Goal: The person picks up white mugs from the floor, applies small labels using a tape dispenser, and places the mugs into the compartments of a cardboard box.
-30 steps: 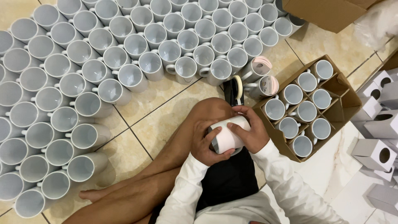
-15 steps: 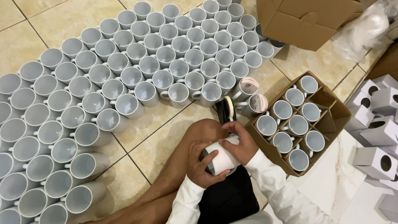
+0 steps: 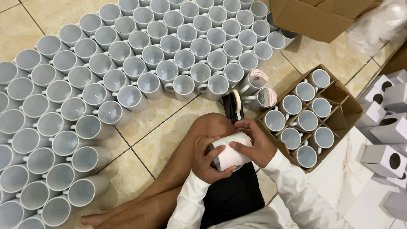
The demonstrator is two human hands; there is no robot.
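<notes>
Fingers (image 3: 220,150) of the left hand (image 3: 207,159) curled round the base end of a white mug (image 3: 231,152) wrapped in a pale sheet; right hand (image 3: 254,146) closed over the top side, thumb pressing the sheet flat. Held sideways above the knee, over the tiled floor (image 3: 148,131), not resting on anything. Just beyond, a tape dispenser (image 3: 234,106) upright on the floor beside two already wrapped mugs (image 3: 260,89). To the right, an open carton (image 3: 339,106) of plain mugs; to the left, close rows of mugs (image 3: 127,68) along the floor's far edge. Likely risks: sheet skewing under the thumb, mug slipping onto hard tile, a shifted leg toppling the nearest rows.
</notes>
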